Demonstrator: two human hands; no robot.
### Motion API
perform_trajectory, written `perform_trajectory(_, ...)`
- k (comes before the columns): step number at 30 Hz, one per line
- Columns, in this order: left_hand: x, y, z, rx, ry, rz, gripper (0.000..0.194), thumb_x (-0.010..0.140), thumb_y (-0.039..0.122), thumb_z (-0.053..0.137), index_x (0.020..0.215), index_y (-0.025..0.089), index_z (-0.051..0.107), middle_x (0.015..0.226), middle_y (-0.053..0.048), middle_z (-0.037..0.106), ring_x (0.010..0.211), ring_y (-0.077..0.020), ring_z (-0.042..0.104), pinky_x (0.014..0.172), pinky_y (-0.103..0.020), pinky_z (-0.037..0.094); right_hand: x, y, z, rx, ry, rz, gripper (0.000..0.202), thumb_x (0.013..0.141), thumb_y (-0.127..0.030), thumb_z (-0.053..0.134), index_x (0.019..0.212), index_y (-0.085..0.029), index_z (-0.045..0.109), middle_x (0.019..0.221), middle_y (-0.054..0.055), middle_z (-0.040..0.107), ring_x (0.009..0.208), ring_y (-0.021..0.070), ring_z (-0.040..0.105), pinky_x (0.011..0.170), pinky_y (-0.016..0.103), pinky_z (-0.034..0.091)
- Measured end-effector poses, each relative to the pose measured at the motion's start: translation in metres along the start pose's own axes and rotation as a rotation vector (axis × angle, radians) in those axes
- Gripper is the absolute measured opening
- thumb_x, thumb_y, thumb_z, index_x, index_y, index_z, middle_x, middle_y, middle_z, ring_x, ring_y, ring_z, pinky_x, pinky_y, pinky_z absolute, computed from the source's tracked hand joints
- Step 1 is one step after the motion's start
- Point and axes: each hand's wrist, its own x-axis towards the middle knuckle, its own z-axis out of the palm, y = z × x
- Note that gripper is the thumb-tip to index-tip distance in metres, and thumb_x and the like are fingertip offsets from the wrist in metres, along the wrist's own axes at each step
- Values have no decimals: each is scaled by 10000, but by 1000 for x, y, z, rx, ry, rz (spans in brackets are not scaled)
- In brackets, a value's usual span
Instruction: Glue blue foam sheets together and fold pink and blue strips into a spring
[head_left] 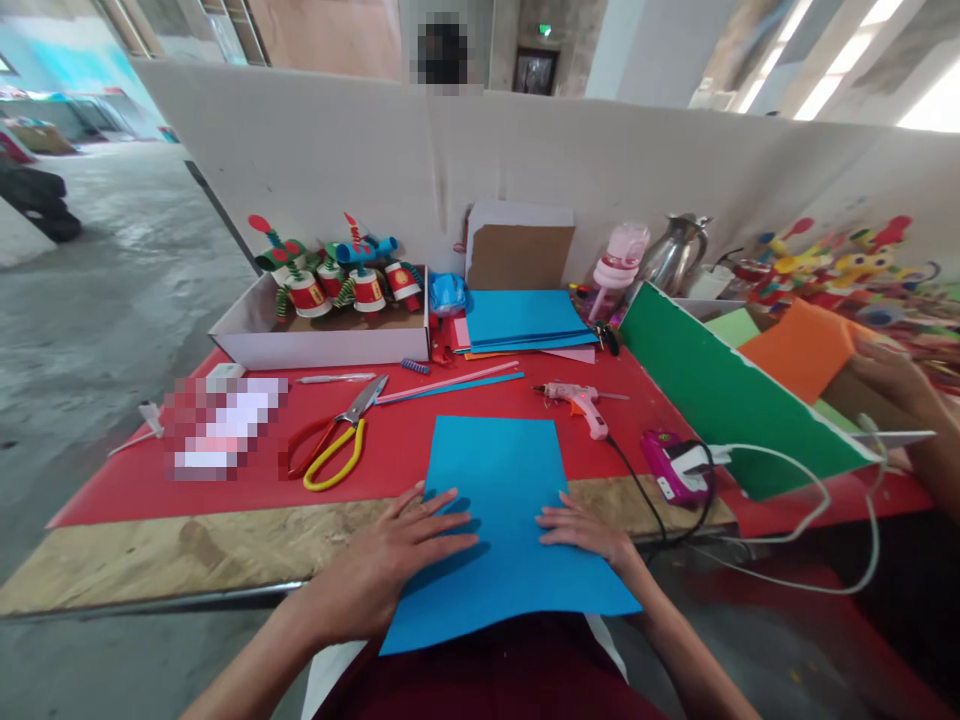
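A blue sheet of paper (499,470) lies partly on the table, and its near end hangs out over the front edge toward my body. My left hand (420,540) rests on the sheet's left side, fingers stretched and spread. On its right side, my right hand (581,525) lies with fingers extended over the margin. Neither hand grips anything. Beyond the sheet, a pink glue gun (574,395) lies on its side. Scissors with red and yellow handles (337,455) lie to the left, blades partly apart. Thin pink and blue paper strips (450,385) lie behind the sheet.
A white box (322,348) holds several paper-cup figures. Blue sheets (525,318) are stacked at the back. At right, a green panel (720,390) stands by a co-worker's hand (885,375) holding orange paper (795,345). A purple power strip (673,470) and cables lie nearby.
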Motion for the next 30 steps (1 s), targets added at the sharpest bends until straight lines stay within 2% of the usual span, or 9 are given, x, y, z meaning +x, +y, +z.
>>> perform_trajectory(2,4,-1,5,-94,47,9,478,851,177,496,1315,293,497,1337,-42,566,1317,-234,420,1105,-482,283,5,-13,-14,157,19,1,439,992,-359,288,912,-292,715,910,-15,750,937,123,683,946,290,490)
perform_trajectory(5,8,-1,11,-236,193,-139,254,908,273,437,1009,214,662,984,-54,713,956,-198,641,868,-324,481,13,-38,-37,282,90,294,293,940,-358,447,967,-222,704,933,43,745,939,199,686,889,348,526)
perform_trajectory(9,16,-5,17,-332,418,-532,431,892,431,434,562,178,548,534,16,548,506,-123,496,502,-225,392,26,-56,-50,252,132,654,395,896,-431,488,636,-186,657,597,7,667,565,174,641,531,249,512)
perform_trajectory(16,31,-16,20,-505,456,-734,429,827,538,471,730,153,633,560,24,530,508,-125,481,451,-216,372,38,-51,-46,158,99,742,437,881,-506,473,605,-181,567,526,-6,573,498,137,541,473,222,431)
perform_trajectory(20,23,-21,15,-509,508,-619,333,849,452,498,859,157,652,698,-9,631,652,-154,585,590,-243,481,39,-59,-53,173,201,680,379,910,-445,455,679,-187,607,602,17,639,552,153,596,530,230,486)
perform_trajectory(23,9,-14,-4,-325,773,-566,358,864,368,513,1174,195,560,1000,-61,663,873,-197,632,748,-317,524,43,-69,-64,46,383,533,243,907,-326,487,761,-210,642,725,55,691,687,198,652,664,285,532)
perform_trajectory(25,0,3,-21,-61,930,-465,509,851,340,560,1333,249,426,1290,-96,542,1141,-255,543,931,-418,471,49,-78,-70,-22,406,365,181,896,-215,479,879,-235,658,773,46,699,730,199,657,812,348,523)
perform_trajectory(27,-5,25,-35,125,827,-201,671,812,308,629,1405,310,316,1454,-82,389,1326,-319,365,1054,-521,354,60,-87,-72,-38,348,200,251,876,-125,463,994,-253,644,771,11,695,694,166,645,926,382,479)
perform_trajectory(30,-7,49,-39,413,572,18,554,832,157,560,1325,377,434,1434,3,441,1386,-305,272,1120,-566,200,76,-100,-67,-48,254,27,275,863,-75,467,1018,-229,635,739,-14,687,650,124,618,994,366,434)
